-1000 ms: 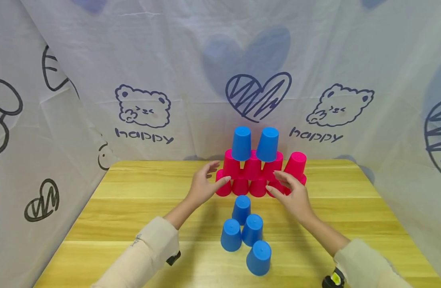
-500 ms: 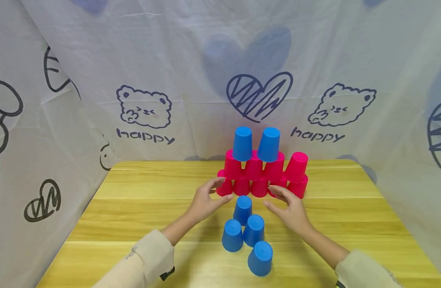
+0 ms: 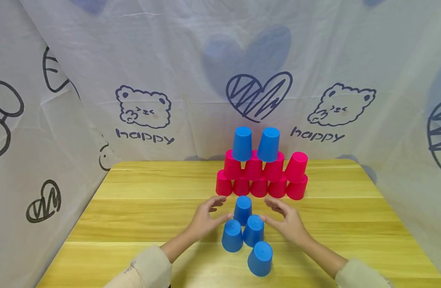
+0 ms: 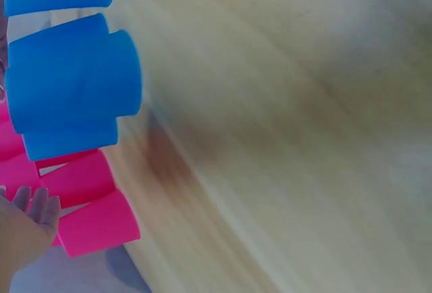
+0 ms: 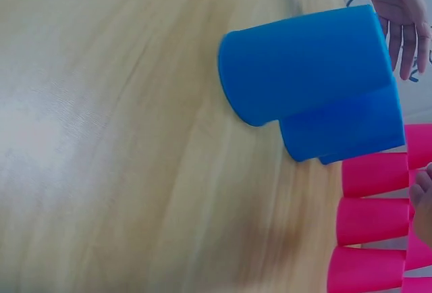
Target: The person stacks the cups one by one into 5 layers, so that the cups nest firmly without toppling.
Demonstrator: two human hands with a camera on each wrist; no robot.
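Observation:
Several upside-down blue cups stand on the wooden table in front of me: a back one (image 3: 243, 211), a middle one (image 3: 254, 231), a left one (image 3: 232, 236) and a front one (image 3: 260, 259). My left hand (image 3: 203, 220) is to the left of the back cup, fingers loosely bent and thumb tip close to it. On the other side is my right hand (image 3: 288, 222), its thumb tip near the middle cup. Whether either thumb touches a cup I cannot tell. Neither hand holds anything. The right wrist view shows both the left hand (image 5: 399, 13) and part of the right hand (image 5: 423, 205).
Behind the loose cups rises a stack of pink cups (image 3: 259, 188) in two rows, all upside down. Two blue cups (image 3: 242, 144) stand side by side on its upper row. A printed white cloth (image 3: 206, 80) hangs behind the table (image 3: 134, 208).
Both hands have come down and back from beside the pink stack to either side of the loose blue cups. The cups stand as before.

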